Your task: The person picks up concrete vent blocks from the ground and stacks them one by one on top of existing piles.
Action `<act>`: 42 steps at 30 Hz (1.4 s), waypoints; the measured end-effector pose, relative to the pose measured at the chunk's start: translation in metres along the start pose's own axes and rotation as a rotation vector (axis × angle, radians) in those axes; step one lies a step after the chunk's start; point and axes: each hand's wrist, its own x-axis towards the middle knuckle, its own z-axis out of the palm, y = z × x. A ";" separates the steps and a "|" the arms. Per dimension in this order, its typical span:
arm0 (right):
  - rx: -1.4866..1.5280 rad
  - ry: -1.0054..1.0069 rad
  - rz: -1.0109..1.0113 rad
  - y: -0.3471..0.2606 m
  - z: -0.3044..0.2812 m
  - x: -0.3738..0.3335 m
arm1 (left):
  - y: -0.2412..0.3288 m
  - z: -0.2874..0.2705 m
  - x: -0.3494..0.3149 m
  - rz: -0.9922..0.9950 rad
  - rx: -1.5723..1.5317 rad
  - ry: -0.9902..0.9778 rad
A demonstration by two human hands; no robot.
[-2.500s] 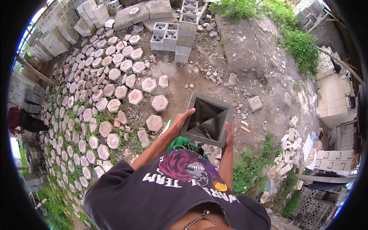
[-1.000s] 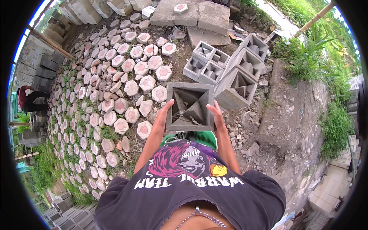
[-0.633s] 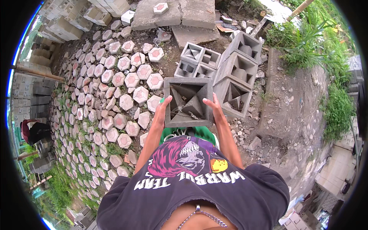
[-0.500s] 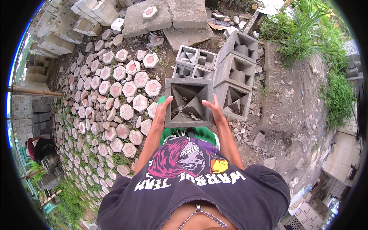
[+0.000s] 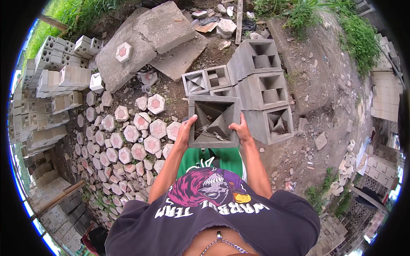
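Between both hands I hold a square grey concrete vent block (image 5: 235,128), its hollow face with slanted inner fins turned up toward me. My left hand (image 5: 186,129) grips its left side, thumb over the rim. On the opposite side my right hand (image 5: 242,129) clasps it the same way; the fingers underneath are hidden. Just beyond it stand smaller vent blocks (image 5: 196,82), partly covered by the held one. To the right, a row of larger vent blocks (image 5: 256,91) rests on the ground with openings facing right.
Many hexagonal pavers (image 5: 152,144) with reddish centres cover the ground at left. Cracked concrete slabs (image 5: 164,25) lie at the far side, a single paver on top. Stacked hollow blocks (image 5: 64,81) line the left edge. Rubble and dirt (image 5: 299,162) spread at right. A person's dark clothing (image 5: 99,241) shows at lower left.
My view has turned left, so the slabs and block rows appear rotated. The held vent block stays in both hands, with the larger row now closer beside it.
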 end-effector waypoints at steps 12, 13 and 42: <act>0.263 0.203 0.062 0.017 0.031 0.053 | 0.070 -0.006 0.098 -0.363 0.419 0.032; 0.276 0.211 0.066 0.019 0.025 0.060 | 0.073 0.002 0.104 -0.372 0.432 0.033; 0.650 0.786 0.096 0.269 0.065 0.342 | 0.018 -0.087 0.533 0.157 1.704 -0.531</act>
